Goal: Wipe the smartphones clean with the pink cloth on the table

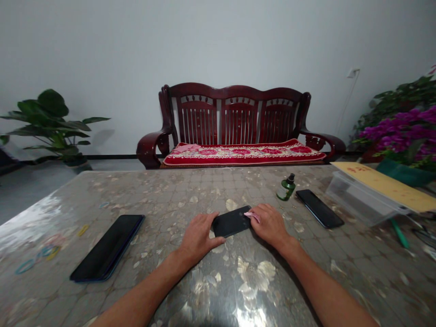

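A dark smartphone lies on the patterned tabletop in front of me, its right end tilted slightly away. My left hand grips the phone's left end, the thumb along the near edge and the fingers at the far edge. Pinched in my right hand is a small pink cloth, which touches the phone's surface near its right end. Most of the cloth is hidden under the fingers. Beyond the right hand stands a green bottle with a black top.
A larger phone lies at left, near several rubber bands. Another phone is at right, beside a clear plastic box with a yellow board on top. A green-handled tool lies by the box. A wooden bench stands behind the table.
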